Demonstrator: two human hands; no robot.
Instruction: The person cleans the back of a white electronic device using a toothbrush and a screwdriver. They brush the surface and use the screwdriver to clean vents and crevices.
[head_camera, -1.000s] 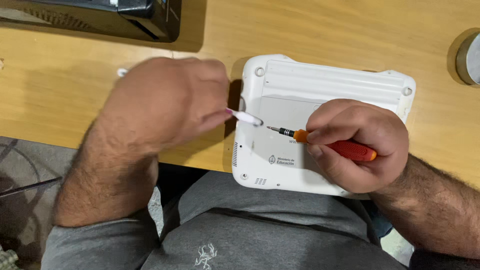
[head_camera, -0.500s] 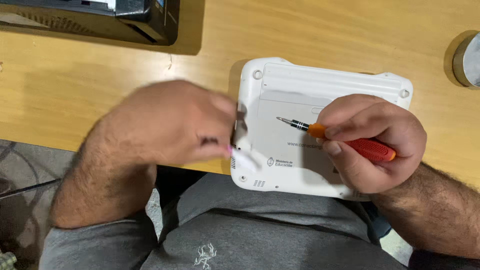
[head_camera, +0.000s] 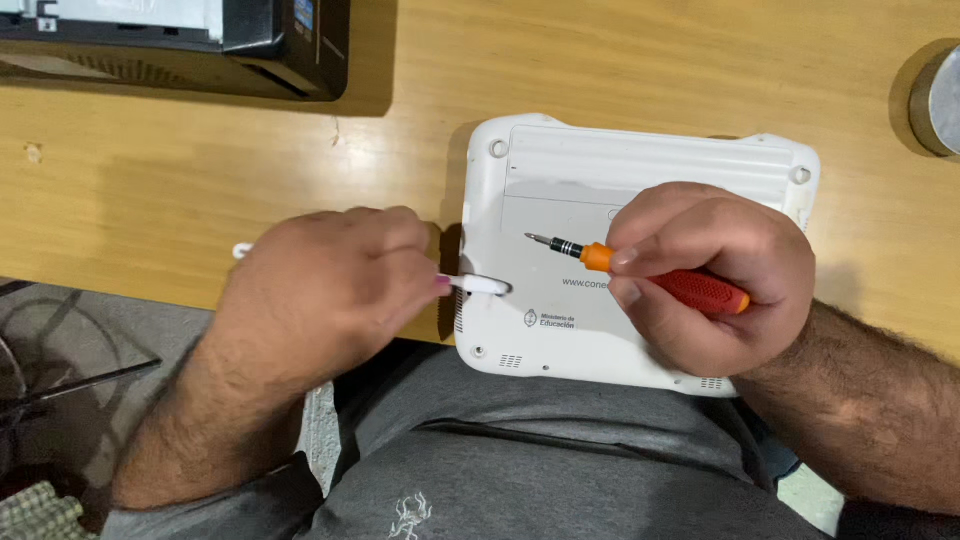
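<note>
A small white laptop lies upside down at the near edge of a wooden table, partly over my lap. My left hand grips a thin white plastic tool, whose tip touches the laptop's left side near its lower corner. My right hand rests on the laptop's base and holds a screwdriver with a red and orange handle. The screwdriver's metal tip points left, just above the white base.
A black device sits at the table's far left edge. A round grey metal object stands at the far right. Cables lie on the floor at the lower left.
My left hand carried the white tool from the middle of the base down to the laptop's left edge. My right hand shifted slightly right with the screwdriver.
</note>
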